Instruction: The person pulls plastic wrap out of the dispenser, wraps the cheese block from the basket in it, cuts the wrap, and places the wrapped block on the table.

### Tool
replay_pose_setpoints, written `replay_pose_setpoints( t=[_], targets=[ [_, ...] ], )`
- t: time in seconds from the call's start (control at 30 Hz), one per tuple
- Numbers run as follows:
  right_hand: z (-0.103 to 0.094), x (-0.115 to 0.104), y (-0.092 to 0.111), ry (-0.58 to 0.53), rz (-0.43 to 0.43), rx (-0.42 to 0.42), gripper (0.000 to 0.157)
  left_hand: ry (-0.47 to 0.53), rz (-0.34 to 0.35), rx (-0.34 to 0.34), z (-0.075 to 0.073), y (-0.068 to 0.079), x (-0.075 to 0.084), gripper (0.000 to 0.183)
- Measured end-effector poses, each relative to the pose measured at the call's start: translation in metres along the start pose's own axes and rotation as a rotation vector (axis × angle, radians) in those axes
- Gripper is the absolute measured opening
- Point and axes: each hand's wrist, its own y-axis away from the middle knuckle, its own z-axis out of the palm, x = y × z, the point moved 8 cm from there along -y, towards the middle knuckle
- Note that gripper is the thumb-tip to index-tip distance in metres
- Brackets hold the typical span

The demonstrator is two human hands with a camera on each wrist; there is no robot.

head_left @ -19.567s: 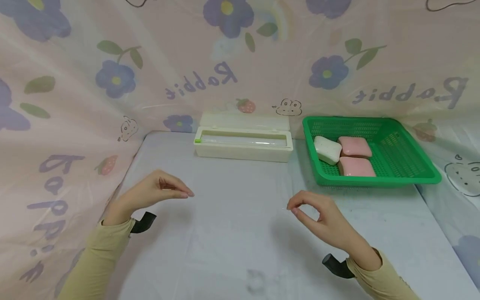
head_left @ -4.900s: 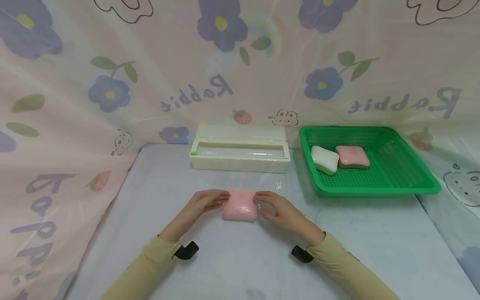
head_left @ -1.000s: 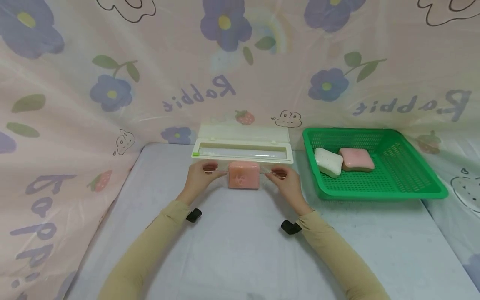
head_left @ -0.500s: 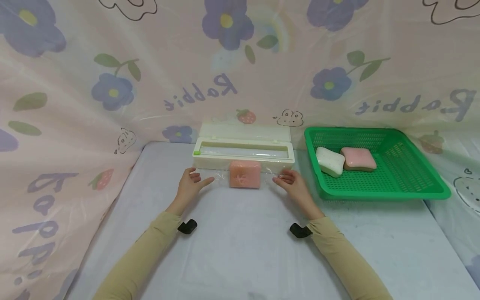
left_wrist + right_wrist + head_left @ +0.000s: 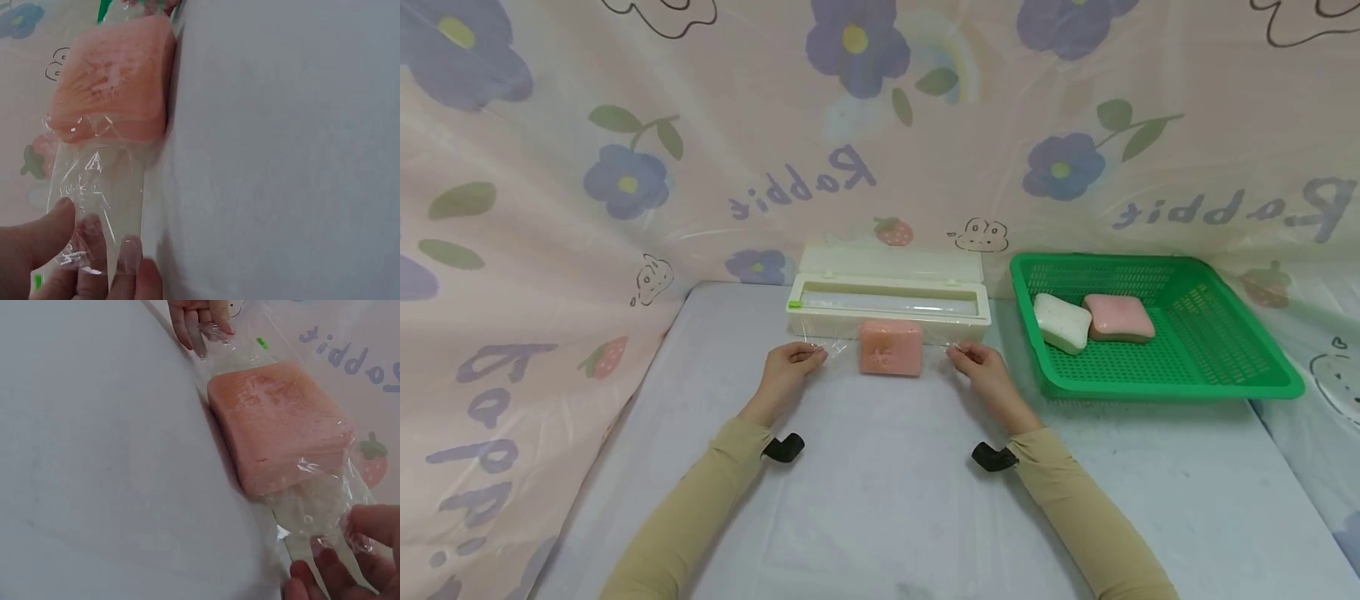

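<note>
- Pink soap bar (image 5: 891, 348) sits mid-table between the hands, just in front of the white dispenser box (image 5: 887, 321) (can't tell if they touch). Clear film (image 5: 94, 181) clings to it and sticks out both sides.
- Biggest risk imo: the film tearing. It looks thin and wrinkly, so a hard tug on either end could split it near the soap's edges.
- Uneven pulling could also twist the bar or drag it into the box. One end slipping from the fingers would probably do the same.
- And cling film being cling film (we've all been there), a slack end could fold and stick to itself, or to a fingertip.
- Hands: left hand (image 5: 786, 371) pinches the left end of the film, right hand (image 5: 988, 375) pinches the right end. Neither is on the soap itself.
- Pose is pretty much mirrored: forearms angle inward from the near edge, thumbs on the inner side toward the soap, other fingers bent. Left wrist view shows fingertips behind the see-through film.
</note>
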Motion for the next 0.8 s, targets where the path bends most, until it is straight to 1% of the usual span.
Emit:
replay_pose_setpoints(
  t=[0.1, 0.2, 0.27, 0.4, 0.43, 0.63, 0.73, 0.8],
  targets=[
    [0.003, 0.001, 0.002, -0.078, 0.005, -0.017, 0.024, 0.110, -0.006, -0.038, 0.001, -0.001, -0.001, 0.022],
    [0.004, 0.001, 0.005, -0.142, -0.002, -0.029, 0.022, 0.212, -0.028, -0.074, 0.002, -0.001, -0.002, 0.024],
    [0.002, 0.001, 0.005, -0.151, -0.005, -0.022, 0.022, 0.242, -0.042, -0.085, 0.001, -0.001, -0.004, 0.025],
    [-0.001, 0.004, 0.002, -0.133, 0.020, -0.015, 0.022, 0.230, -0.070, -0.092, -0.004, -0.002, -0.008, 0.027],
    [-0.002, 0.005, 0.001, -0.123, 0.032, -0.012, 0.022, 0.208, -0.079, -0.098, -0.005, -0.003, -0.009, 0.028],
    [-0.006, 0.013, -0.009, -0.086, 0.085, 0.004, 0.019, 0.139, -0.162, -0.111, -0.011, -0.010, -0.020, 0.029],
    [-0.007, 0.013, -0.011, -0.090, 0.106, 0.005, 0.022, 0.135, -0.191, -0.122, -0.012, -0.012, -0.021, 0.030],
    [-0.007, 0.013, -0.010, -0.098, 0.117, -0.019, 0.028, 0.133, -0.203, -0.125, -0.012, -0.012, -0.022, 0.032]
  ],
)
